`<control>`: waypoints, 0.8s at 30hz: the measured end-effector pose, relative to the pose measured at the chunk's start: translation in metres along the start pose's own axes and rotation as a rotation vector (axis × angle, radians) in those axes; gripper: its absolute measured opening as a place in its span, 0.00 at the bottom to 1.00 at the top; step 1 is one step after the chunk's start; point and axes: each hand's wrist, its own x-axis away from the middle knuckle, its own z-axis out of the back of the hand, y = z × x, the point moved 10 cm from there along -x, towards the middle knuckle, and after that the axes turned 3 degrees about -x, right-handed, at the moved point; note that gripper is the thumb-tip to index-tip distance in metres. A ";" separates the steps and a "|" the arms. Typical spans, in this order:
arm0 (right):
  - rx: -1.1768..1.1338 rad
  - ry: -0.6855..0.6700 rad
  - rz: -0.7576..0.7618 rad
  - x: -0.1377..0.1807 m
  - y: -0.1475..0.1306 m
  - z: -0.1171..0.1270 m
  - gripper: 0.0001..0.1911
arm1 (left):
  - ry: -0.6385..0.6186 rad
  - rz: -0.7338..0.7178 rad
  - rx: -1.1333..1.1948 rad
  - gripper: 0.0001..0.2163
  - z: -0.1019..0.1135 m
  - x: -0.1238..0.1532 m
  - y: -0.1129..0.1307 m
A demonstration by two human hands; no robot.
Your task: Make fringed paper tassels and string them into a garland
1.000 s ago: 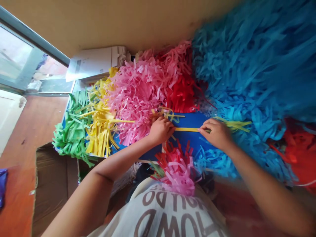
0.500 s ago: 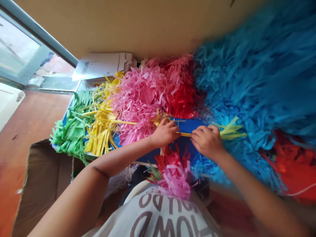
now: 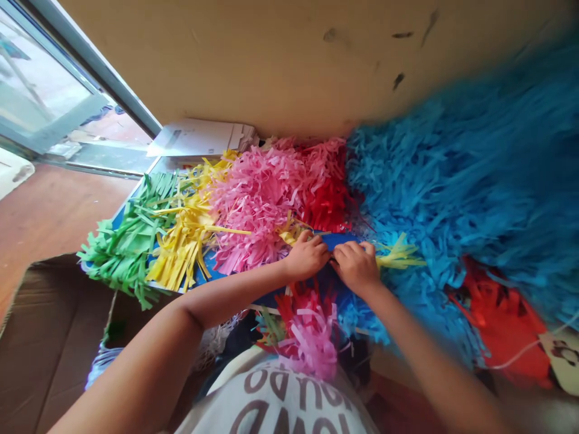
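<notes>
Two hands pinched on one bunch of yellow strips

Both hands meet over a bare patch of the blue worktop [image 3: 344,241], fingertips almost touching. The left hand [image 3: 307,256] has its fingers curled down and closed on one end of the yellow strips [image 3: 398,256], and a few yellow loops curl out just beyond its knuckles. The right hand [image 3: 357,265] is closed on the same bunch, whose loose ends fan out on its outer side, touching the edge of the blue fringe [image 3: 452,181]. The stretch of strips between the two hands is hidden by the fingers.

Beyond the left hand lies the pink fringe [image 3: 257,205], with the red fringe [image 3: 328,202] beside it, just beyond the gap between the hands. Further out on the left hand's outer side are the yellow fringe [image 3: 181,241] and then the green fringe [image 3: 126,241], side by side on the worktop. The blue fringe piles up beyond and outside the right hand, and orange-red paper [image 3: 502,313] shows under it, well apart from that hand. Nearer the person than both hands, a pink and red tassel [image 3: 307,337] lies against the shirt [image 3: 280,404]. A cardboard box [image 3: 45,337] sits below the left forearm, and white papers [image 3: 199,137] lie by the wall [image 3: 271,60], well beyond the left hand
</notes>
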 end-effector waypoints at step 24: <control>-0.342 -0.083 -0.277 0.027 0.062 -0.026 0.10 | -0.164 0.389 0.443 0.10 -0.020 0.039 -0.054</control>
